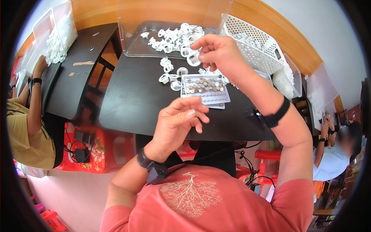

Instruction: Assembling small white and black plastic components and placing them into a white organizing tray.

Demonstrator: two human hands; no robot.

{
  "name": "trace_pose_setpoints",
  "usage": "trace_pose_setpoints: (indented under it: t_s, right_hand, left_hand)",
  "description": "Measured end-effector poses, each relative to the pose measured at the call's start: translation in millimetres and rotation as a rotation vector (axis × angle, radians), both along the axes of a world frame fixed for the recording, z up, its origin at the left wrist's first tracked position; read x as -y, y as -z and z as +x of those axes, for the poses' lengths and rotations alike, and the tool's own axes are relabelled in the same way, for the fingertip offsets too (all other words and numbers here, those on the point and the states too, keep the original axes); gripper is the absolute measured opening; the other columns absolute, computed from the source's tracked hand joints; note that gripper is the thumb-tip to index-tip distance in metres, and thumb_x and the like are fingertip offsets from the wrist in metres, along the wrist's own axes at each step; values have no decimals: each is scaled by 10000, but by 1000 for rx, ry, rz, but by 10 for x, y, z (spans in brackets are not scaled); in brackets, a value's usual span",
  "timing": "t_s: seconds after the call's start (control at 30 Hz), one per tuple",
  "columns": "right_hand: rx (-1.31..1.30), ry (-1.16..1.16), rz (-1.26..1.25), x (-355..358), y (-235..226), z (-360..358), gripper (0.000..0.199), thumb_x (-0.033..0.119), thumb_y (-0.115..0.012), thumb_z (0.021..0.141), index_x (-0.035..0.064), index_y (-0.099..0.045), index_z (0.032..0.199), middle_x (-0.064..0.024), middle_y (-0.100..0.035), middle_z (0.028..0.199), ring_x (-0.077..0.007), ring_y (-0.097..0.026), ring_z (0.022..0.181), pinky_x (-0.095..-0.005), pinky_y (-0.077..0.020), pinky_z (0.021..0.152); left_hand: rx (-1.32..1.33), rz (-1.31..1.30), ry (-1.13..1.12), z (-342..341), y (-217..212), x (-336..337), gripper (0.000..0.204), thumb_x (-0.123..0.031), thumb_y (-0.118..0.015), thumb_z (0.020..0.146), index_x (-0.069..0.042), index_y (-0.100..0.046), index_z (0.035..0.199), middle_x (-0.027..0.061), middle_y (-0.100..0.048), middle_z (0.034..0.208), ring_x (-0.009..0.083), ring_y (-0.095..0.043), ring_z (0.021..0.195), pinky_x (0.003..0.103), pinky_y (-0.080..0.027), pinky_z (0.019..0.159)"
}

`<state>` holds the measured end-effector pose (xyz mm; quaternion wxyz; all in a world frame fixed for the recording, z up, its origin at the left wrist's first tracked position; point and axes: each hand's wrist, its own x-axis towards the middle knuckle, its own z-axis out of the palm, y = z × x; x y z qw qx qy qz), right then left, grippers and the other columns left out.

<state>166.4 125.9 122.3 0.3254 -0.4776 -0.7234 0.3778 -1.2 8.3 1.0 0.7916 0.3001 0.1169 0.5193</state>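
Note:
My right hand (220, 50) is raised over the far part of the dark table, its thumb and fingers bent around the edge of a white round plastic part (193, 58). Behind that part lies a heap of similar white plastic parts (179, 36) on a clear tray (135, 50). My left hand (174, 121) hovers above the near table edge, fingers loosely curled and apart, with nothing visible in it. Just beyond it rests a pale plastic tray (210, 98) holding many small round metal button-like pieces (205, 85). Several loose white parts (170, 75) sit left of this tray.
A white perforated basket (255, 44) with parts stands at the far right, beside a clear bin (295, 77) of white pieces. At the left is another dark table (83, 65), where a co-worker (29, 127) reaches toward a bin. Another person (332, 154) sits at right.

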Motion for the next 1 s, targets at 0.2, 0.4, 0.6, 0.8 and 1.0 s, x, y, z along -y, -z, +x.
trace_pose_setpoints:
  t_s: [0.2,0.4,0.6,0.8,1.0]
  right_hand:
    - [-297,-90,-124,797,-16,352,301,-15,-628,805,-5,-653,1105,-36,-659,806,-78,-596,649,-219,-442,518]
    - [-320,-189,-195,1050,80,557,368,-1,-604,805,-1,-584,1172,-26,-646,768,-63,-578,624,-208,-414,528]
    - [-409,-215,-336,1153,254,668,377,16,-633,795,0,-574,1167,-20,-632,748,-59,-557,614,-217,-410,527]
    - [-409,-146,-294,1120,364,599,288,48,-635,826,26,-613,1113,-2,-633,750,-50,-551,638,-214,-392,542]
    - [124,98,354,707,663,483,110,75,-635,808,65,-695,898,-82,-662,745,-208,-619,668,-349,-462,589]
  left_hand:
    - [-34,13,-87,105,-92,20,414,-206,-570,1005,-12,-525,1368,252,-636,1204,327,-666,1001,340,-550,724]
    - [-101,80,33,270,-212,84,424,-250,-594,997,14,-541,1324,246,-646,1119,325,-681,933,347,-559,675]
    - [-55,54,112,362,-139,192,242,-170,-635,967,31,-607,1100,215,-669,1001,279,-703,825,325,-571,591]
    - [-55,-47,69,322,-119,191,217,-99,-632,927,33,-608,1098,223,-673,990,271,-693,802,321,-568,593]
    - [-85,7,-19,224,-7,102,271,-217,-678,897,-10,-624,1062,218,-656,1002,243,-638,779,301,-493,555]
